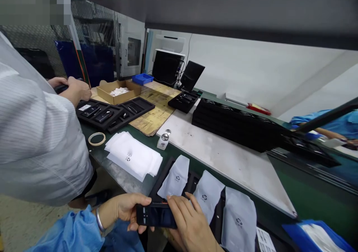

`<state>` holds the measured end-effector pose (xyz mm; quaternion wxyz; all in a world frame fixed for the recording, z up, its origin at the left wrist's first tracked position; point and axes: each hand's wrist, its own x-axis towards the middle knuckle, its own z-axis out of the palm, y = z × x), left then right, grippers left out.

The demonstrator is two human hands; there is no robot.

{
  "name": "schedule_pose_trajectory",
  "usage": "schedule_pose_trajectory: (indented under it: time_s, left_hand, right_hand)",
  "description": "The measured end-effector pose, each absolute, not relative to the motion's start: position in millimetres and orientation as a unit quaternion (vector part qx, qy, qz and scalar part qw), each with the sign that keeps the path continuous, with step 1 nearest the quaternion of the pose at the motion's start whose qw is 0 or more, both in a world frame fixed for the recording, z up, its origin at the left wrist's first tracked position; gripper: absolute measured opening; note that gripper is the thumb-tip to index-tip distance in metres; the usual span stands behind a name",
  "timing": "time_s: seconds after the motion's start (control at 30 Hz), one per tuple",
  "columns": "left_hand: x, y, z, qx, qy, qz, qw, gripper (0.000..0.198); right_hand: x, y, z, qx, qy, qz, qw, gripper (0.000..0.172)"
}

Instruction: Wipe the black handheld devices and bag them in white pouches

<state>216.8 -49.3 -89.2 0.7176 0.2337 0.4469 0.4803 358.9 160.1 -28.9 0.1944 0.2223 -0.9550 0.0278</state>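
A black handheld device [159, 215] with a dark screen lies level between my two hands, above the table's near edge. My left hand [125, 211] pinches its left end, thumb on top and fingers beneath. The fingers of my right hand [190, 222] lie over its right end, and what the thumb does is hidden. Just beyond my hands is a black tray [160, 177] with white printed pouches in it: a left pouch [176, 177], a middle pouch [207, 194] and a right pouch [238, 218].
A stack of white pouches [134, 156], a tape roll [96, 139] and a pump bottle [163, 140] stand on the table. Farther back are device trays [112, 114], a cardboard box [119, 91] and stacked black trays [237, 127]. A co-worker [41, 132] stands at left; a shelf [223, 13] hangs overhead.
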Motion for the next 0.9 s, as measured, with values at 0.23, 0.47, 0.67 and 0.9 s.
schedule_pose_trajectory:
  time_s: [0.23, 0.47, 0.67, 0.9]
  left_hand:
    - [169, -51, -81, 0.327, 0.799, 0.430, 0.265, 0.054]
    - [139, -28, -98, 0.376, 0.878, 0.258, 0.143, 0.013]
    - [139, -31, -97, 0.409, 0.887, 0.169, 0.128, 0.025]
    - [154, -52, -86, 0.456, 0.867, 0.136, 0.150, 0.021]
  right_hand:
    - [354, 173, -37, 0.139, -0.962, 0.108, 0.211, 0.061]
    - [367, 183, -67, 0.061, -0.958, 0.117, 0.255, 0.060]
    - [369, 180, -69, 0.001, -0.966, 0.109, 0.235, 0.052]
    - [357, 173, -77, -0.048, -0.967, 0.118, 0.222, 0.052]
